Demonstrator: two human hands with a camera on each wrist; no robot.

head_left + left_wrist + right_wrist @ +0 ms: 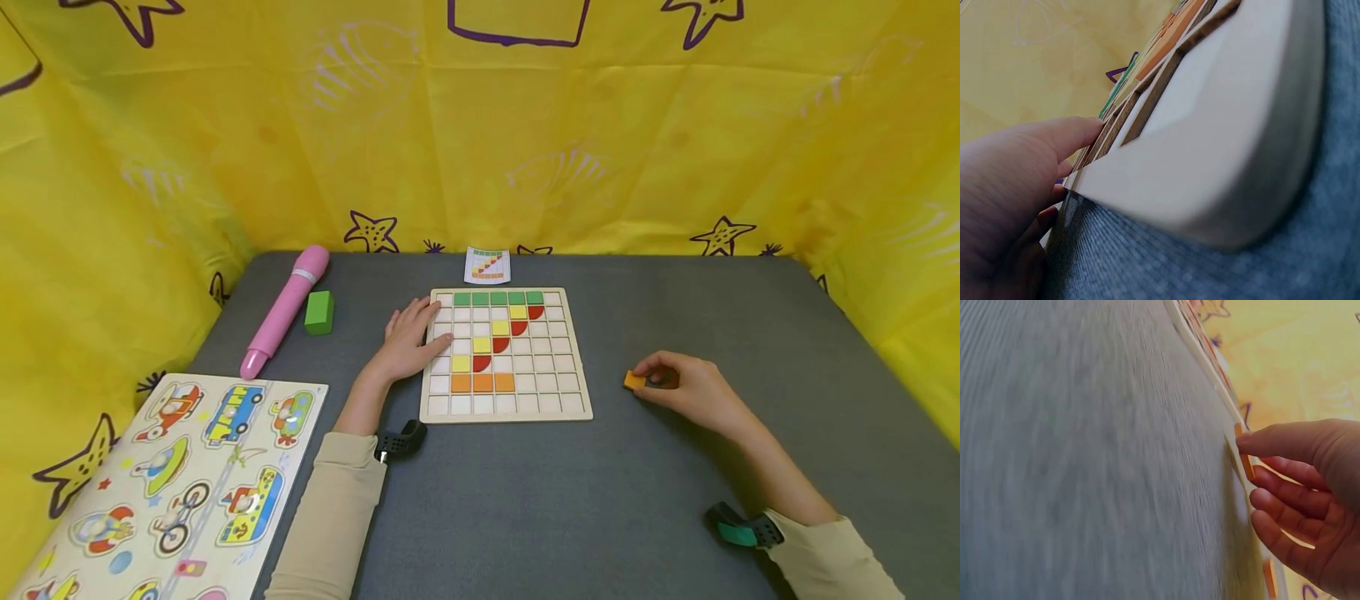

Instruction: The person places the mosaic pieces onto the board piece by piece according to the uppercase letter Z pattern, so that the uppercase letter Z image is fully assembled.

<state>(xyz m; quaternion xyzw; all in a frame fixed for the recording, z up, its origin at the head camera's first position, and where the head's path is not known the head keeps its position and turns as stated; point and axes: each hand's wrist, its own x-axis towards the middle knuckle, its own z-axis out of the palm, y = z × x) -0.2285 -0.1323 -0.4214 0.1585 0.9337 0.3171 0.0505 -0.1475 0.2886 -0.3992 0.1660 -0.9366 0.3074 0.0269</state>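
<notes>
A wooden grid board lies flat on the table, with several green, yellow and red tiles and three orange squares in its cells. Several red pieces are rounded, stepping up diagonally beside the yellow squares. My left hand rests on the board's left edge, its thumb over the rim and the other fingers stretched along the side. To the right of the board, my right hand pinches an orange square tile between thumb and fingertips. The right wrist view shows that tile edge-on, with another orange piece lower down.
A small pattern card stands behind the board. On the left are a pink microphone-shaped stick, a green block and a large vehicle picture puzzle. Yellow cloth hangs around the dark grey table.
</notes>
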